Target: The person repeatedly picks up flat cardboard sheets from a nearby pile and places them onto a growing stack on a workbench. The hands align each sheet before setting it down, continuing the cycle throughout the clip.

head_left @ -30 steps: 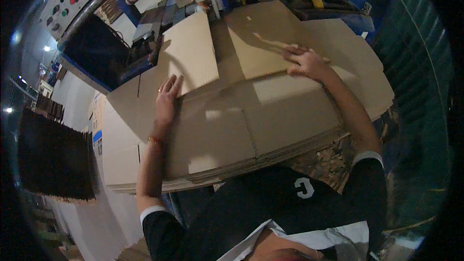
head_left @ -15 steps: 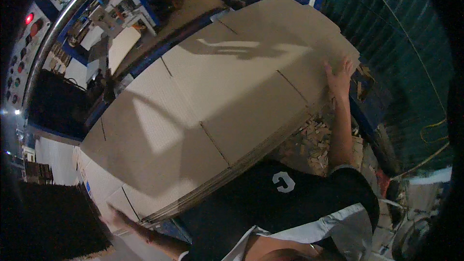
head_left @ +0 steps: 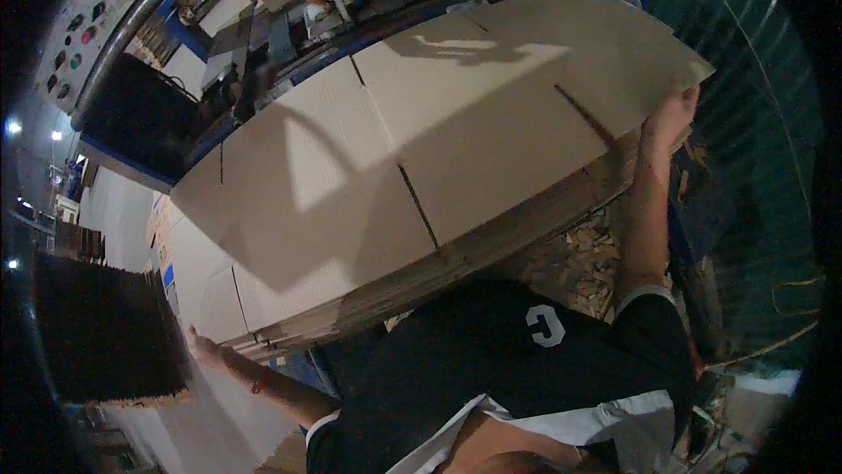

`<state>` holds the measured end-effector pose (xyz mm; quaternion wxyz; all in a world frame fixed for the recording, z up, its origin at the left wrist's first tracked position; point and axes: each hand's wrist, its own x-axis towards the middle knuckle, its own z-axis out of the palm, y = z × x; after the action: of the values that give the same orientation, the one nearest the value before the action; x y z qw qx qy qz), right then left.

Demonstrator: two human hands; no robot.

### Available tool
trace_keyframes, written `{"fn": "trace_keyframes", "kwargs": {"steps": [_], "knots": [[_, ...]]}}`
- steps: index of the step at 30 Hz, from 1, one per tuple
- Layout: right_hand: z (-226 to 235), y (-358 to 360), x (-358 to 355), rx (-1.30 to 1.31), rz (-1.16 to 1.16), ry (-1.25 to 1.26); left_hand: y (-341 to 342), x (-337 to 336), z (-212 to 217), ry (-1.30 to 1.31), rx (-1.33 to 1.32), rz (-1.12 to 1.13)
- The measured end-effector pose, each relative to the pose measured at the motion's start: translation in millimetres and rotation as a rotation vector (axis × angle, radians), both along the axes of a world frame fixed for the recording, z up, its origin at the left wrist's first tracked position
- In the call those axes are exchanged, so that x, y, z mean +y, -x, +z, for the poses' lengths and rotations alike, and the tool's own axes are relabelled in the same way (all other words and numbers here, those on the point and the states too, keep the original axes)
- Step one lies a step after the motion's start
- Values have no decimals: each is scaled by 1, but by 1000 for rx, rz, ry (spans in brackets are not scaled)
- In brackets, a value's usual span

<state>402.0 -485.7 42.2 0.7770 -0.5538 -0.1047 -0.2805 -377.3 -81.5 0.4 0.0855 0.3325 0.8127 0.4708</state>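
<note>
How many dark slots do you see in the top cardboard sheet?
6. Far edge: far-left slot, far-middle slot, far-right slot. Near edge: near-left slot, near-middle slot, near-right slot. The sheet's dim right end may hide more.

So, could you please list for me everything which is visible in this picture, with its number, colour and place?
cardboard sheets: stacked, too many to count, tan, centre
machinery: count unclear, blue and dark, beyond the stack
control panel: one, grey with coloured buttons, upper left
metal bar: one, silvery, beside the panel
dark stack: one, blackish, lower left
scraps: many, brownish, below the sheets' near edge
corrugated wall: one, green, right
lights: several, white, far left
shirt: one, black with white trim, bottom centre
hands: two, bare; right hand at the sheets' right end, left hand near their left end
</note>
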Motion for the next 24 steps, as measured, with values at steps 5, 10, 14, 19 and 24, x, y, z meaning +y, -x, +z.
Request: {"fn": "trace_keyframes", "kwargs": {"steps": [5,10,14,19,24], "knots": [[79,-21,16,127,355,-369,-8,-9,0,-182,-288,-93],[105,64,-18,-93,363,5,-26,-28,21,-512,-1022,-531],[59,174,-46,16,-135,748,-70,-93,38,-392,-645,-680],[13,222,-14,-970,686,1244,-159,-156,46,-298,-78,-1299],[3,209,10,-1023,916,1414,-216,-163,56,-88,822,-1583]]}}
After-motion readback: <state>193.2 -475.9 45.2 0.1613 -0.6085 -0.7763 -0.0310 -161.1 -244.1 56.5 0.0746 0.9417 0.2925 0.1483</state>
